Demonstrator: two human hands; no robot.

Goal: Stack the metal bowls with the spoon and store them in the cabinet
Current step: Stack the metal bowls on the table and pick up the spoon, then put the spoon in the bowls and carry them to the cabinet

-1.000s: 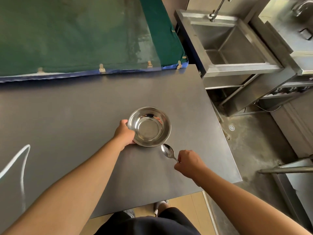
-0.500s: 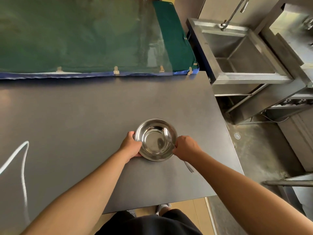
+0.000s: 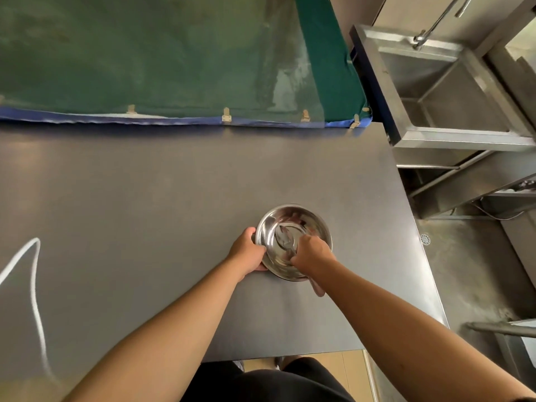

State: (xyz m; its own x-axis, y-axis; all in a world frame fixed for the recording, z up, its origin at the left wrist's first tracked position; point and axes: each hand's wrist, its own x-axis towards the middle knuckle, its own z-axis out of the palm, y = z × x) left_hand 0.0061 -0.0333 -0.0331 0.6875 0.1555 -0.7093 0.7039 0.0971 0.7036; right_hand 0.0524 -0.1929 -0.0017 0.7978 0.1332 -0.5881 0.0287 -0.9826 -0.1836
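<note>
- We see a metal bowl [image 3: 293, 240] standing on the dark grey table [image 3: 145, 213], toward the right side of the table and somewhat nearer its near edge than its far one.
- Our left hand [image 3: 246, 250] is wrapped on the bowl's left rim, thumb up at the rim and fingers curled under the near-left wall, so it is clamped on the bowl.
- Our right hand [image 3: 311, 253] lies over the bowl's near-right rim, fingers closed together around the spoon's handle.
- The spoon [image 3: 282, 237] has its scoop down inside the bowl, close to the middle of the floor; the handle runs back under the right hand, and its end pokes out past the wrist above the table on the near side of the bowl.
- We cannot tell whether the scoop touches the bowl's floor, because the reflections blur it.
- We cannot tell whether this is one bowl or several nested together.
- Along the far edge of the table lies a green mat [image 3: 150, 53] with a blue border.
- To the far right, apart from the table, stands a steel sink [image 3: 446, 91] with a tap [image 3: 432, 24] above it.
- A white cord [image 3: 32, 285] loops across the near-left part of the table.
</note>
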